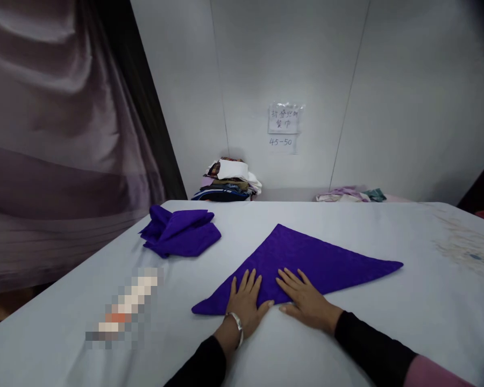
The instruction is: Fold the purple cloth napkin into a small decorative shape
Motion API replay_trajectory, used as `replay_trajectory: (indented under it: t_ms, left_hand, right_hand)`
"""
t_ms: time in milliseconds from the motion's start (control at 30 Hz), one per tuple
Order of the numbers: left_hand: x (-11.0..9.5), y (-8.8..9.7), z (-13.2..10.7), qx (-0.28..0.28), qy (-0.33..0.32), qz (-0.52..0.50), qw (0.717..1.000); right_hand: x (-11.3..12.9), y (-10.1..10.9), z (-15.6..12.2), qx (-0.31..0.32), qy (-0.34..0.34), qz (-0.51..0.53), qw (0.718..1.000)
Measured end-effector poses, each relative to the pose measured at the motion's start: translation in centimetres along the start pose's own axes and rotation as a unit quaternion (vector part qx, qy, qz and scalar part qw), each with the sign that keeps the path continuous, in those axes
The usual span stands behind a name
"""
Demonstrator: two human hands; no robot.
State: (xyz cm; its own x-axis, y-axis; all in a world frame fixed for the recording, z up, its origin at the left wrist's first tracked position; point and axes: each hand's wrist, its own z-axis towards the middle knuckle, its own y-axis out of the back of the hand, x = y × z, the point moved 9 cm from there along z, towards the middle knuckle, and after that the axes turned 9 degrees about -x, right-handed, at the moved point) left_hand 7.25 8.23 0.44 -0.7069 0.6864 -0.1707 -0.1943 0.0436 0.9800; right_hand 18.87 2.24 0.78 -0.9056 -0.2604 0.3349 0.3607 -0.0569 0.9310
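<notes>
A purple cloth napkin (302, 258) lies folded into a triangle on the white table (347, 333). My left hand (246, 303) rests flat on its near edge with fingers stretched out, a silver bracelet on the wrist. Beside it, my right hand (304, 298) also lies flat on the cloth, fingers spread. Neither hand holds anything. Both sleeves are dark.
Several folded purple napkins (181, 231) sit in a pile at the table's far left. A blurred long object (125, 309) lies near the left front. Stacked clothes (228, 183) and more fabric (350, 194) lie against the white wall, under a paper note (283, 121). A curtain (56, 134) hangs at left.
</notes>
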Motion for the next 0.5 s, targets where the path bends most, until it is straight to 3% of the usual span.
replay_trajectory:
  t_ms: [100,167,267,400,500]
  left_hand:
    - [0.1,0.2,-0.1,0.005,0.005,-0.004,1.0]
    - [0.1,0.3,-0.1,0.007,0.006,-0.008,1.0]
    - [0.0,0.2,0.0,0.009,0.004,-0.012,1.0]
    - [0.1,-0.1,0.1,0.013,0.005,-0.005,1.0]
    - [0.1,0.0,0.1,0.011,0.002,-0.003,1.0]
  right_hand:
    - [-2.6,0.9,-1.3,-0.008,-0.023,-0.019,1.0]
    - [-6.1,1.7,-3.0,-0.02,-0.063,-0.051,0.997]
    - [-13.7,3.5,-6.7,-0.056,-0.151,-0.113,0.98]
    - [-25.2,6.3,-13.7,-0.094,-0.285,-0.173,0.938]
    - [-31.6,8.5,-18.6,-0.103,-0.35,-0.217,0.906]
